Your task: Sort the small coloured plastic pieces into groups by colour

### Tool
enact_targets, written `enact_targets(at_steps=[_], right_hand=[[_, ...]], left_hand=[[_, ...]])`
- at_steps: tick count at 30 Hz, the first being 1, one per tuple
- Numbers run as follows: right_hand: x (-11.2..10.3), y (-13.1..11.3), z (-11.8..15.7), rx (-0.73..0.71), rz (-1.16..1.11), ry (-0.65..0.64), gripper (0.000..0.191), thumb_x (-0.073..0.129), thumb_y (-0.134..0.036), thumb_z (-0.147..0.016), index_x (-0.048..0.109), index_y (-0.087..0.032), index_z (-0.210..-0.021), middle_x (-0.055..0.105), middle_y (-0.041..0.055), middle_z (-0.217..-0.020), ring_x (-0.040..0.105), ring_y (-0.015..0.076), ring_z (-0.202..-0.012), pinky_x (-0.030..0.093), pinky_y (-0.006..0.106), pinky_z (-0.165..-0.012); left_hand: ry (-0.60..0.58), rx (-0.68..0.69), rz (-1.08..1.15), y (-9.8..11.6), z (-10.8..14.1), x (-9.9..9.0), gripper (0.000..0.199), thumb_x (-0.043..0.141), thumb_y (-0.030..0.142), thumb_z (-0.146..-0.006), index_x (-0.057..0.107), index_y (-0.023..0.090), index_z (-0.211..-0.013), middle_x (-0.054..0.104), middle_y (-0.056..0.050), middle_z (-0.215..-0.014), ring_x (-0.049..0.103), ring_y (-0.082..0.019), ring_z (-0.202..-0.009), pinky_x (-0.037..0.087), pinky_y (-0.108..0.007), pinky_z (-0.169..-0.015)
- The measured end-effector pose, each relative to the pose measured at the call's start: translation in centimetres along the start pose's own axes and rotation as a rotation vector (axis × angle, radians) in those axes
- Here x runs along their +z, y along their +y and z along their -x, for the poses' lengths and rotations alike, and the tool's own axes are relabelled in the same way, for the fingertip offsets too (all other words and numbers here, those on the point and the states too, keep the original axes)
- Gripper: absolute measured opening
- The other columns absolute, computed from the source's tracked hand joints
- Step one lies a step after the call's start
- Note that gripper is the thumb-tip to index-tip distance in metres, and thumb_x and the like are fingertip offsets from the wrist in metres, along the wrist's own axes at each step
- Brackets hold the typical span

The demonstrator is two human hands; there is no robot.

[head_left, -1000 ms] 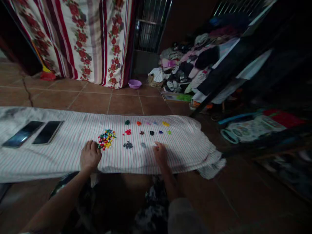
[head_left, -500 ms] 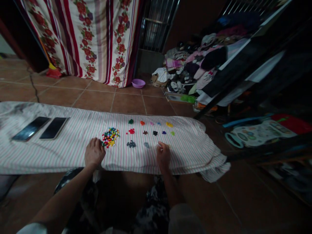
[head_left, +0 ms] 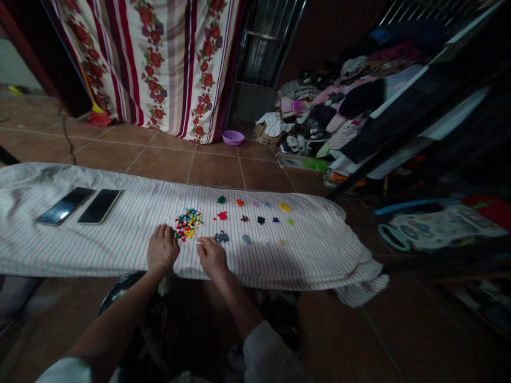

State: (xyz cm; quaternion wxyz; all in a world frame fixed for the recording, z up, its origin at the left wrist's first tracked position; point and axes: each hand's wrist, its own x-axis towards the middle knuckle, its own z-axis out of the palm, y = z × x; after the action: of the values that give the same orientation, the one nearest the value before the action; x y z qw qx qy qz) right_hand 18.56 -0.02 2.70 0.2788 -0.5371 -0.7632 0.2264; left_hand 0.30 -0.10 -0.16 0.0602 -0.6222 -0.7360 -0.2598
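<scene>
A mixed pile of small coloured beads or bits [head_left: 188,223] lies on the striped cloth [head_left: 131,239]. At its near left edge rests my left hand [head_left: 163,248], palm down, fingers loosely bent and lying on the cloth. My right hand [head_left: 213,258] is just right of the pile, thumb and fingers pinched together; a pale speck shows at the tips, too small to name. Beside its knuckles lies a dark grey heap [head_left: 222,236]. Farther right are sorted little heaps, among them light grey [head_left: 246,239], red [head_left: 222,215], black [head_left: 261,220], green [head_left: 221,199] and yellow [head_left: 284,206].
Two phones [head_left: 99,206] lie at the left of the cloth. Beyond the table are a floral curtain [head_left: 167,69], a purple basin [head_left: 233,138] and a heap of clothes [head_left: 319,106]. A dark slanted bar [head_left: 355,178] stands at the right.
My right hand has moved left, from beside the light grey heap to the mixed pile. My left hand stays by the pile. The whole view has shifted slightly.
</scene>
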Motion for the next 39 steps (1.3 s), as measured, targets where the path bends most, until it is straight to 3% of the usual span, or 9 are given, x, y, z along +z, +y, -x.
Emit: enact_targets(at_steps=[10,25,32,39], right_hand=[[1.5,-2.4,-2.9,0.239,0.223,-0.097,0.022,0.055,-0.03,-0.095,0.065,-0.024,-0.113,0.071,0.0037,-0.112,0.065,0.0186,-0.102,0.045,0.028,-0.081],[2.2,-0.4,-1.1,0.096,0.027,0.085,0.016,0.053,-0.021,-0.088,0.066,-0.023,-0.098,0.072,0.0027,-0.095,0.066,0.0174,-0.091,0.046,0.025,-0.082],[0.9,1.2,1.5,0.077,-0.105,0.176,0.021,0.05,-0.024,-0.087,0.066,-0.021,-0.1,0.071,0.0024,-0.085,0.065,0.0164,-0.079,0.048,0.025,-0.074],[-1.7,4.6,3.3,0.169,-0.123,0.314,0.026,0.048,-0.03,-0.086,0.068,-0.019,-0.099,0.072,0.0041,-0.08,0.066,0.0167,-0.069,0.048,0.026,-0.067]], left_hand=[[0.009,0.004,-0.017,-0.1,0.1,0.3,0.039,0.038,0.021,-0.091,0.058,0.006,-0.121,0.059,-0.023,-0.131,0.047,-0.033,-0.133,0.041,-0.048,-0.109],[0.01,-0.03,0.034,0.4,0.1,-0.3,0.037,0.041,0.021,-0.087,0.056,0.014,-0.12,0.059,-0.018,-0.131,0.046,-0.032,-0.133,0.039,-0.049,-0.109],[-0.009,0.0,0.01,0.2,-0.1,-0.4,0.035,0.039,0.021,-0.088,0.057,0.012,-0.117,0.06,-0.019,-0.128,0.049,-0.032,-0.13,0.042,-0.047,-0.106],[-0.019,-0.001,-0.029,0.1,0.0,-0.2,0.038,0.039,0.023,-0.09,0.057,0.009,-0.12,0.058,-0.021,-0.131,0.047,-0.033,-0.131,0.042,-0.048,-0.107]])
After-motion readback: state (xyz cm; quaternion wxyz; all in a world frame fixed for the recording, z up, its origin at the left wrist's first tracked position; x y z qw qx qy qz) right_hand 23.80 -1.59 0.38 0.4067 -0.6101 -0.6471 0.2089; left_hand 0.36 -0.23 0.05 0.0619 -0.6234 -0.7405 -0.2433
